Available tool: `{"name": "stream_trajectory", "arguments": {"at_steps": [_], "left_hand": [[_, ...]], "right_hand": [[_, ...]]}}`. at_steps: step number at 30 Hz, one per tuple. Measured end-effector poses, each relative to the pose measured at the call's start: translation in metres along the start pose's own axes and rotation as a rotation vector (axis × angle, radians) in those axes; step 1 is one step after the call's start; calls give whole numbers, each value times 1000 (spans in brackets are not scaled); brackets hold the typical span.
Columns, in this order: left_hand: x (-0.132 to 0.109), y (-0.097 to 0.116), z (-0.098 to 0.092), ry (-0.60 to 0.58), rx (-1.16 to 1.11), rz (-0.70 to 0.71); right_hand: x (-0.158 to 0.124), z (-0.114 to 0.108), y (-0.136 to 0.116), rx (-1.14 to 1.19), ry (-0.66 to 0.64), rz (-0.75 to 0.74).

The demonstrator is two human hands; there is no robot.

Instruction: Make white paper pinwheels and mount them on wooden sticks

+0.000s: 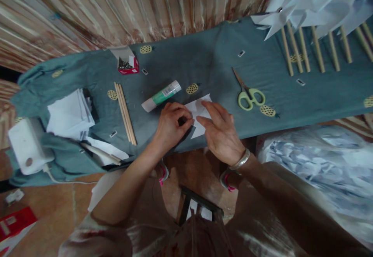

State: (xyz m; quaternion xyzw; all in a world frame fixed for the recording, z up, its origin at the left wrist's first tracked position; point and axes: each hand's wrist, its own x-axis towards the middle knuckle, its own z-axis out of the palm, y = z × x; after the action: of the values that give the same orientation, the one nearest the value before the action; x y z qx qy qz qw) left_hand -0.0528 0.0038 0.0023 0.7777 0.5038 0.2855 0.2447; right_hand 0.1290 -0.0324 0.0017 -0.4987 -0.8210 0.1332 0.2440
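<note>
A small sheet of white paper with cut or folded edges lies at the near side of the cloth-covered table, between my hands. My left hand pinches its left edge, thumb against curled fingers. Over the right part of the sheet, my right hand has its fingers apart, with fingertips resting on the paper. A glue stick with a green label lies just beyond my left hand. To the right of the paper sit scissors with green handles, blades pointing away from me.
Thin wooden sticks and a stack of white paper lie left. An open red box of metal pins stands behind them. Paper pinwheels on sticks fill the far right. A white power bank-like device rests at the left edge.
</note>
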Motion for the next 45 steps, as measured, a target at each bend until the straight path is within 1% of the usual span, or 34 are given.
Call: {"name": "stream_trajectory", "arguments": {"at_steps": [5, 9, 13, 16, 21, 24, 27, 29, 32, 36, 42, 45], "left_hand": [[-4, 2, 1, 46, -18, 2], [-5, 1, 2, 32, -22, 36], [-6, 1, 3, 26, 2, 34], [-6, 2, 3, 24, 8, 33], [-8, 3, 2, 35, 0, 59], [-9, 3, 2, 43, -9, 57], [-10, 4, 2, 53, -15, 46], [-10, 3, 2, 55, -17, 49], [-11, 2, 3, 51, -20, 50], [-10, 0, 2, 43, -18, 40], [-13, 2, -1, 20, -50, 47], [-17, 8, -1, 16, 24, 84]], "right_hand": [[1, 6, -3, 44, 23, 8], [1, 11, -2, 33, 35, -1], [-1, 10, 0, 41, 54, 7], [0, 3, 7, 99, 101, 29], [12, -6, 29, 145, 191, 123], [25, -3, 39, 150, 151, 105], [34, 1, 42, 160, 89, 84], [36, 2, 42, 176, 86, 82], [33, 1, 43, 201, 125, 101], [20, -4, 37, 220, 155, 132], [-1, -14, 27, 179, 133, 113], [-8, -16, 31, 144, 127, 96]]}}
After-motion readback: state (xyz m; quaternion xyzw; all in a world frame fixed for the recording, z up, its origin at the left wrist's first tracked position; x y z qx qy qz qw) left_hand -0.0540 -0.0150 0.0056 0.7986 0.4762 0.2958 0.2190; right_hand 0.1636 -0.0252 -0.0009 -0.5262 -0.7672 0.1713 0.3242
